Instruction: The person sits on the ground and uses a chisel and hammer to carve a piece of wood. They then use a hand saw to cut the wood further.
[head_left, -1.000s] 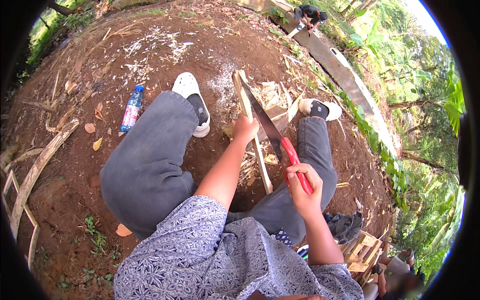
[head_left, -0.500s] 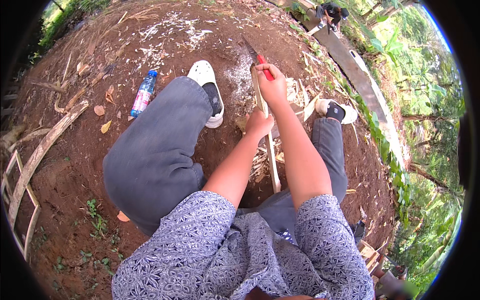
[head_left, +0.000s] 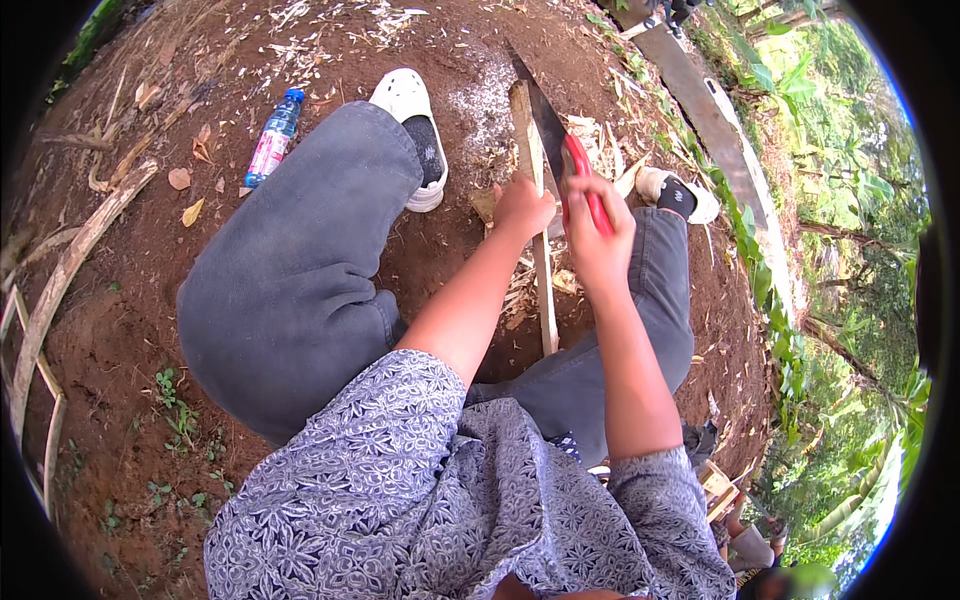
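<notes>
My right hand (head_left: 600,240) is closed around the red handle of a hand saw (head_left: 545,112). The dark blade points forward and lies close along the right side of a narrow wooden strip (head_left: 543,305); whether its teeth touch the wood I cannot tell. With my left hand (head_left: 523,208) I grip the strip around its middle, fingers closed. The strip runs from between my legs forward past my left hand, its far end slightly raised-looking above the soil. Under and beside it lie wood shavings and scraps (head_left: 603,150).
A water bottle with a blue cap (head_left: 274,140) lies left of my bent left leg. Long wooden poles (head_left: 75,265) are at the far left. Pale sawdust (head_left: 478,100) covers soil ahead. A long concrete edge (head_left: 690,95) borders the right, and another person is partly visible beyond.
My right hand has drawn the saw back toward me and to the right, so more of its blade shows. My left hand still holds the wooden strip. The view has shifted slightly.
</notes>
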